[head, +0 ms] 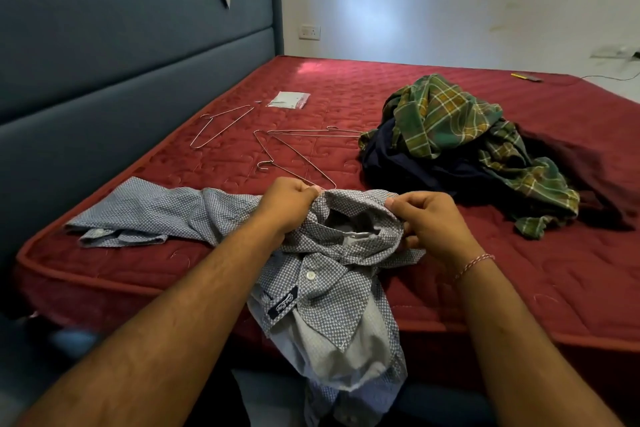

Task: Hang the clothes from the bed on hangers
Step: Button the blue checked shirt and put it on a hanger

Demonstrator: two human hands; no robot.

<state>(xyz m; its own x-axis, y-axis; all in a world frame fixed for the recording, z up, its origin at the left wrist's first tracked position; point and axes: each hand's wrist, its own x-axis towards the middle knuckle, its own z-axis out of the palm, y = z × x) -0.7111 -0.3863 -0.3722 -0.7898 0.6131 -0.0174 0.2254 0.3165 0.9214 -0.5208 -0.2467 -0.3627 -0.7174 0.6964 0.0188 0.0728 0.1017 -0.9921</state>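
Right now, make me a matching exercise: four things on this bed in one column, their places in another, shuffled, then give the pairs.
Things:
1. checked shirt
2. wire hangers
3. pile of clothes
4. plastic bag

Places:
A. heaped on the right side of the bed
B. flat beyond the hangers, toward the wall
C. held at the collar by the left hand and right hand
D. lying bare on the mattress, just beyond the hands

Pairs: 1-C, 2-D, 3-A, 4-B
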